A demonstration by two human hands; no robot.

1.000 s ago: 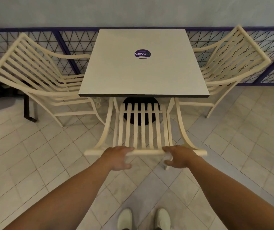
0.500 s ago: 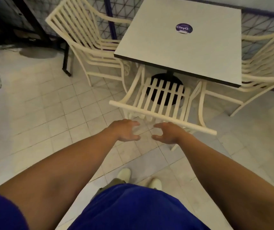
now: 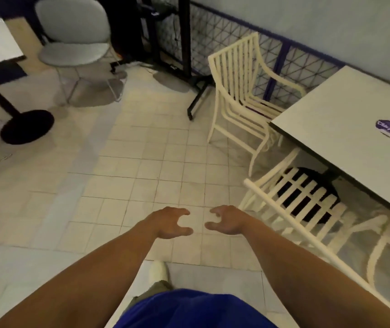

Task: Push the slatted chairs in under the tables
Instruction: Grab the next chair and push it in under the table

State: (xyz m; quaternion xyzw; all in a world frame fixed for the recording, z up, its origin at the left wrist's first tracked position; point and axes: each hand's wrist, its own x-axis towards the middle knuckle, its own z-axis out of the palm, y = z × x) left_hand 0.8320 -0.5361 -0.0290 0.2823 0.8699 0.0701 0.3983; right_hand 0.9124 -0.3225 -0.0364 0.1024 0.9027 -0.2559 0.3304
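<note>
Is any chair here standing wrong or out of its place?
Nothing looks damaged or tipped over. The near slatted chair sits with its seat under the table. The far slatted chair, by the railing, is upright, but only its front reaches the table corner. Both hands, left hand and right hand, are empty.

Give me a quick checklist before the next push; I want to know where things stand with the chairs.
1. Both hands free: left hand and right hand open, holding nothing. Ok.
2. Near slatted chair tucked under the table: seat under the top. Ok.
3. Far slatted chair pushed in: mostly outside the table edge. Not ok.
4. Tiled floor toward that chair clear. Ok.
5. Chair legs catching the table base: cannot tell.
</note>
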